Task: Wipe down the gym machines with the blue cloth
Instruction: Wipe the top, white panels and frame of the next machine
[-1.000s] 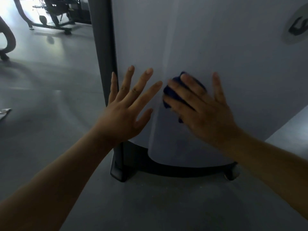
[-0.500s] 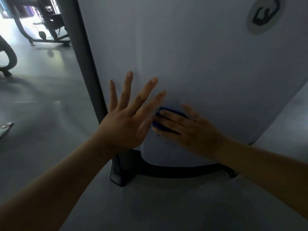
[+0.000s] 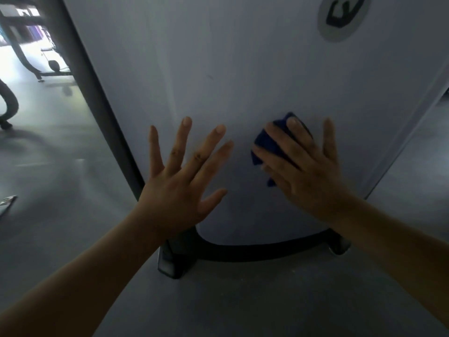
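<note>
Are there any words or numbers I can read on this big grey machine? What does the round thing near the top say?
No words or numbers can be read anywhere in the picture.
Round badge on the machine's grey panel: it shows only a dark symbol, partly cut off by the top edge, and I can make out no letters.
Background gym equipment, top left: too blurred and washed out by light to show any text.

Cloth point(image 3: 265, 145) under right hand point(image 3: 308, 171) on machine panel point(image 3: 243, 69), left hand point(image 3: 179, 190) just beside, to its left.
</note>
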